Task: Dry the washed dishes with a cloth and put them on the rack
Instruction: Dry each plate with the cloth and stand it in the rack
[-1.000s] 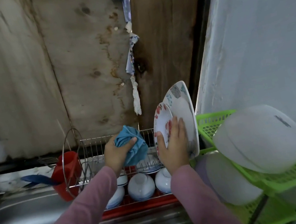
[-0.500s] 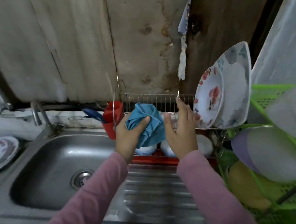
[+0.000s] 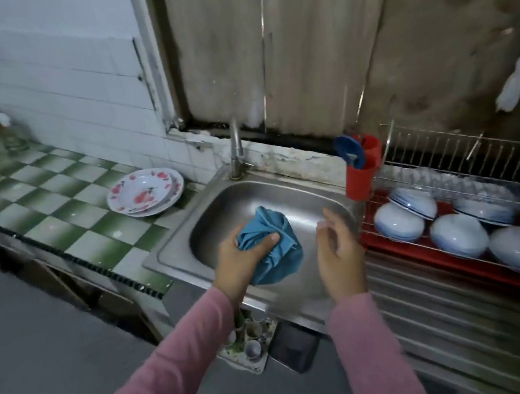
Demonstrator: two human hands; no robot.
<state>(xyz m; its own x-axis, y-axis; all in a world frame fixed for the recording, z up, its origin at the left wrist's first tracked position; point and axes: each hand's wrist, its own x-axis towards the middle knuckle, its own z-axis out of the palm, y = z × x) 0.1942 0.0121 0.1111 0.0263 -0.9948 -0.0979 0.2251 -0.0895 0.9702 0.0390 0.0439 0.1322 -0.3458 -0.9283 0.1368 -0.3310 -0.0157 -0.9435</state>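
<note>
Over the sink (image 3: 236, 207), left hand (image 3: 237, 265) clutched the soft cloth (image 3: 270, 229), right hand (image 3: 335, 253) hung loose and empty; slick, breakable plates (image 3: 145, 191) out past the left hand probably wanted a rim grip.

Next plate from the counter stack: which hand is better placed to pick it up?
Probably the right hand: it is empty, fingers loose, over the sink. The left hand is nearer the floral plates but grips the blue cloth.

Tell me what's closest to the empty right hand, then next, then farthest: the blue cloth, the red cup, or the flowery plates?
From the right hand:
1. Blue cloth, just left, gripped by the left hand.
2. Red cup, behind, at the rack end.
3. Flowery plates, far left on the tiled counter.
</note>
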